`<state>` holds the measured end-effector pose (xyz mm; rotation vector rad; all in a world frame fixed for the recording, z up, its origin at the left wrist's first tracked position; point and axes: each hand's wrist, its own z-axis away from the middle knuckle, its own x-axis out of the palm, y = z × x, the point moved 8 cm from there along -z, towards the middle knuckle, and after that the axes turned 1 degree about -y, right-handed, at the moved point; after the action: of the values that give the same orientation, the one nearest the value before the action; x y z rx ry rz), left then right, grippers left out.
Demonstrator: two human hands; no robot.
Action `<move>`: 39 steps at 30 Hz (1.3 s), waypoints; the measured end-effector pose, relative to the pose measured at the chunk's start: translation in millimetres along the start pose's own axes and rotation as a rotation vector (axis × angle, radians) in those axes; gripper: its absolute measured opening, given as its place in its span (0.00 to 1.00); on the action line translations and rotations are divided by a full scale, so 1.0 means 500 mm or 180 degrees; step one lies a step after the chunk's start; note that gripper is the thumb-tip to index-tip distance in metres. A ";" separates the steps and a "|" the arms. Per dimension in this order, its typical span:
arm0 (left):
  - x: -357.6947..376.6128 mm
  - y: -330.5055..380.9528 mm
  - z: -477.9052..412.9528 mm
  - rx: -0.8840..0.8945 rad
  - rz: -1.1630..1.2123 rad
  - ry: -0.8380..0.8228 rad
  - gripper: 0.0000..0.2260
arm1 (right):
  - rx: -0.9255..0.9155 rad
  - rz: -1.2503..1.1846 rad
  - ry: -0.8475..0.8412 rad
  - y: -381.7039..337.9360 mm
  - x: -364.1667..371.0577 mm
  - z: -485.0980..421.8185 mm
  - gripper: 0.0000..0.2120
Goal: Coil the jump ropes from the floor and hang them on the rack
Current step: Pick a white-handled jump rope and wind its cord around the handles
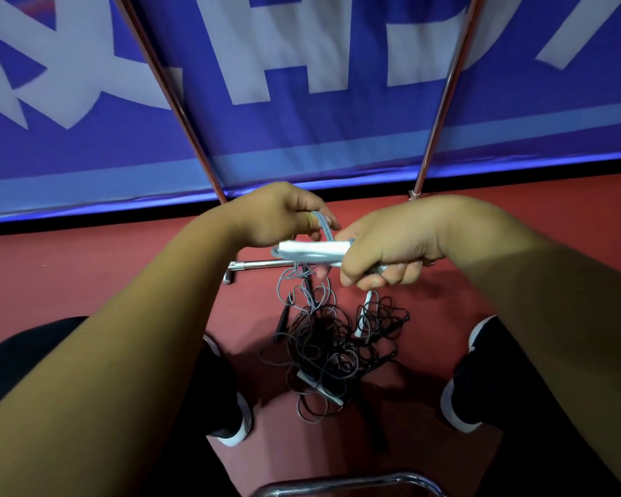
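Rope loop (324, 227) pinched in left hand (276, 218); white handles (312, 250) clenched in right hand (391, 245).

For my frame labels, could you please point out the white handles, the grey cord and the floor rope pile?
white handles (312, 250): head view, middle of the bare stretch.
grey cord (326, 229): head view, loop above the handles.
rope pile (332, 347): head view, tangle's centre.
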<state>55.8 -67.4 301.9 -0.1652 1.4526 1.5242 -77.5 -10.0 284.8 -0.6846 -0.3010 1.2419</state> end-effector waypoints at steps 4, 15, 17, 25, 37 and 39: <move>-0.014 0.026 -0.006 -0.0009 -0.0034 0.0229 0.09 | 0.0282 0.0329 0.0005 0.030 -0.001 -0.015 0.07; 0.027 0.079 -0.001 -0.0010 -0.0814 -0.0196 0.05 | 0.0691 0.0447 0.1781 0.091 -0.140 -0.014 0.10; 0.042 0.053 -0.006 -0.0354 -0.0740 -0.0311 0.08 | 0.0439 0.0318 0.2134 0.079 -0.158 -0.014 0.12; 0.090 0.007 0.003 -0.1188 0.1266 -0.0449 0.07 | -0.0140 -0.0200 0.2447 0.043 -0.159 -0.030 0.08; 0.031 0.003 -0.016 -0.0364 0.2408 -0.0113 0.12 | -0.0723 -0.2519 0.1199 0.035 -0.149 -0.020 0.16; 0.037 0.003 -0.014 -0.0371 0.2238 -0.0154 0.09 | -0.0720 -0.2527 0.1211 0.031 -0.146 -0.018 0.19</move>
<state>42.1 -63.1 288.5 0.3503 1.4574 2.1551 -107.5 -78.9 279.1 -0.8637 -0.3503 0.3139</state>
